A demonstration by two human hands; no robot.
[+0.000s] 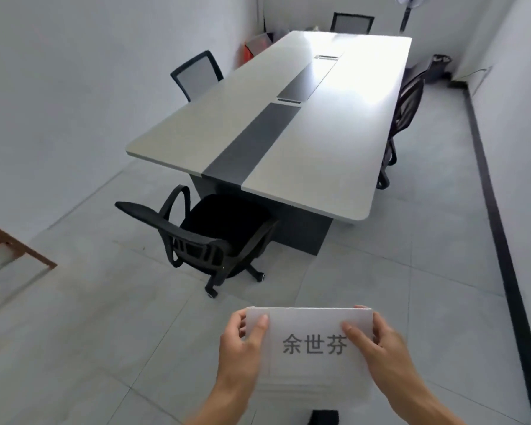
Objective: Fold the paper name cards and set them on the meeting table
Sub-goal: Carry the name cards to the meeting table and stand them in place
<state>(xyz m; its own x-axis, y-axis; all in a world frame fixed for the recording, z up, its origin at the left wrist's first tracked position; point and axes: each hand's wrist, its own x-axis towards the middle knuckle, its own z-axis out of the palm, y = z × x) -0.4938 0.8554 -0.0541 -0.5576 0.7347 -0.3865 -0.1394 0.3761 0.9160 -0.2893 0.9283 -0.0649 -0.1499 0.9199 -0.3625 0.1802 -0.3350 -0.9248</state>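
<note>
Name cards (314,345), lower centre of frame: a stack pinched at both side edges by left hand (242,345) and right hand (379,348), thumbs on top, fingers (242,321) curled behind. Counter (319,127), upper centre, lies well apart. Step in hand is probably preparing the top card; the next move calls for creasing it.

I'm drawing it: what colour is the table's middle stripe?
Dark grey; the stripe shows best in the head view.

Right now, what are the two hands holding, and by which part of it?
A stack of paper name cards: the left hand grips its left edge and the right hand its right edge, both near the far corners.
</note>
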